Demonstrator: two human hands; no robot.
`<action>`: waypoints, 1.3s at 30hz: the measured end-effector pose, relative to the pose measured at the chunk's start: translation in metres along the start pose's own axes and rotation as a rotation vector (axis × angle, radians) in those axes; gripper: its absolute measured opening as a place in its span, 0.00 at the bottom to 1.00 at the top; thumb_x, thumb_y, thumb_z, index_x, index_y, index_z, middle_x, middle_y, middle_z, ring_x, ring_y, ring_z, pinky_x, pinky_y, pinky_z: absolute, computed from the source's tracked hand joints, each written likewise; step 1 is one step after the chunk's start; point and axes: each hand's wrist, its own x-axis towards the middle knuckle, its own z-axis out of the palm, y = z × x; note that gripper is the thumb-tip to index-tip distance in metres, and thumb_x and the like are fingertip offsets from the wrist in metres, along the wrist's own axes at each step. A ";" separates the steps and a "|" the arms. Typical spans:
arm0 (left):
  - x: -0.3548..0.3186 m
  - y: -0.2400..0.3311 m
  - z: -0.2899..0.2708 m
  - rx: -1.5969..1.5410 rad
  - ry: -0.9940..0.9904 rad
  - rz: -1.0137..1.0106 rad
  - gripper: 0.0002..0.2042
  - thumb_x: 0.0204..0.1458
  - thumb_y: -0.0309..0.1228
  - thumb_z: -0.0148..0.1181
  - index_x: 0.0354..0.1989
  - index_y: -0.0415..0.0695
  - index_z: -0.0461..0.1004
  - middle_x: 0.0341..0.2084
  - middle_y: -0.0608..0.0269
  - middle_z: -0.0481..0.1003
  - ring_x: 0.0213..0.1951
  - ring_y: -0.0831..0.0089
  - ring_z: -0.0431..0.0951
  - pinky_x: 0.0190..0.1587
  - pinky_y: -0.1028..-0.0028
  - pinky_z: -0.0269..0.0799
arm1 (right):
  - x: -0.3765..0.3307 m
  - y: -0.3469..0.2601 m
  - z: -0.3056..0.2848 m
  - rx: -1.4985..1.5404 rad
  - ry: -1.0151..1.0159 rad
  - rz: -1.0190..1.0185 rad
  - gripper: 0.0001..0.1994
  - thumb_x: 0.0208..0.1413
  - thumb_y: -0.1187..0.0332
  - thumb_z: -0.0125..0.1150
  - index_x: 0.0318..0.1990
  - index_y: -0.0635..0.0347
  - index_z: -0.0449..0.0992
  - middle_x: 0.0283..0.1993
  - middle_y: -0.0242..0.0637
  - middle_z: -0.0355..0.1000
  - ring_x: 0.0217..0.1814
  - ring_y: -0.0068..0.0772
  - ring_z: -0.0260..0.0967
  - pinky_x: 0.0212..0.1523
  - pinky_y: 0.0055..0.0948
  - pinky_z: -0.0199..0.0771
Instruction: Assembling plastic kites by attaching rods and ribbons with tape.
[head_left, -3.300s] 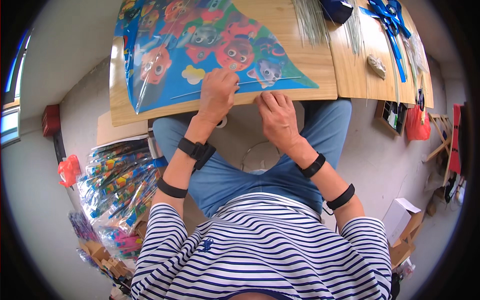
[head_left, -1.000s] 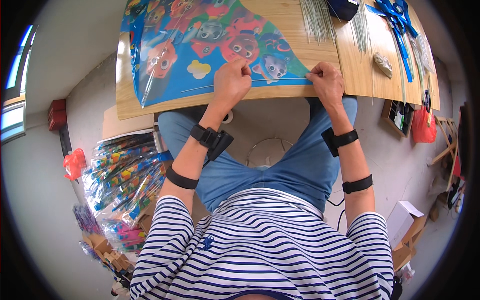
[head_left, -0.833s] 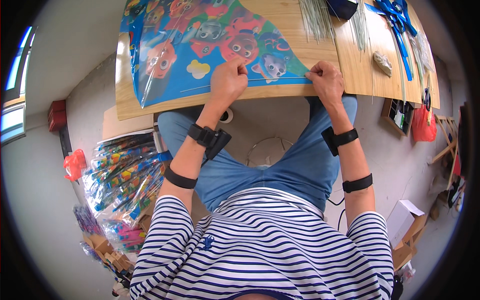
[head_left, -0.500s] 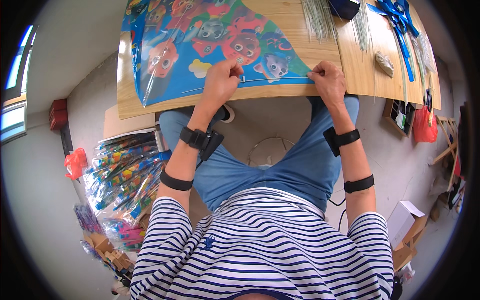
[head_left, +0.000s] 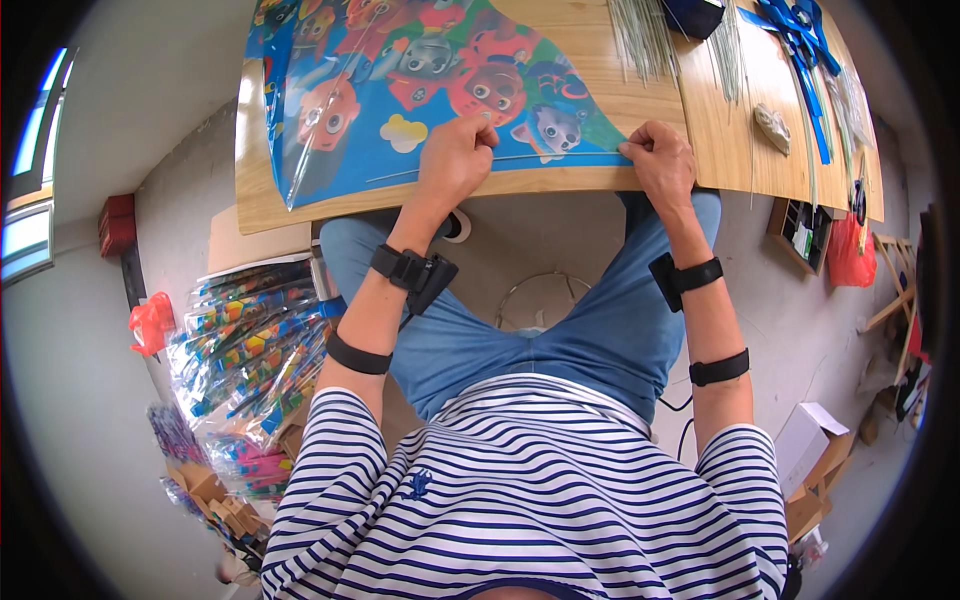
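A colourful cartoon-print kite lies flat on the wooden table. My left hand rests on the kite's near edge, fingers curled and pressing down on the thin rod that runs along that edge. My right hand pinches the kite's right tip, where the rod ends, at the table's front edge. Both wrists wear black bands.
Bundles of thin rods lie at the back of the table, with blue ribbon to the right. A pile of wrapped kites sits on the floor at my left. Cardboard boxes stand at the right.
My right hand slid from the kite's middle out to its right tip. My left hand shifted slightly left along the near edge and now lies flatter on the rod.
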 end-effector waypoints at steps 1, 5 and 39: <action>0.000 -0.002 0.000 -0.013 -0.002 -0.018 0.07 0.42 0.20 0.58 0.32 0.37 0.76 0.26 0.57 0.78 0.30 0.69 0.77 0.35 0.71 0.73 | 0.000 0.000 0.000 -0.012 0.000 -0.015 0.08 0.41 0.67 0.71 0.28 0.58 0.79 0.28 0.35 0.75 0.32 0.35 0.73 0.34 0.34 0.71; 0.000 -0.006 -0.004 -0.016 0.018 -0.020 0.08 0.42 0.19 0.58 0.32 0.36 0.76 0.25 0.59 0.78 0.29 0.71 0.78 0.36 0.73 0.73 | 0.000 0.001 0.000 -0.018 -0.003 -0.024 0.08 0.43 0.66 0.70 0.29 0.58 0.79 0.28 0.35 0.75 0.31 0.32 0.73 0.35 0.32 0.70; -0.017 0.000 -0.008 -0.137 0.047 0.107 0.08 0.43 0.14 0.56 0.33 0.35 0.74 0.27 0.59 0.74 0.31 0.72 0.76 0.36 0.75 0.72 | 0.012 0.018 -0.010 0.293 -0.092 0.042 0.06 0.47 0.71 0.67 0.29 0.65 0.79 0.24 0.29 0.72 0.27 0.18 0.66 0.31 0.22 0.68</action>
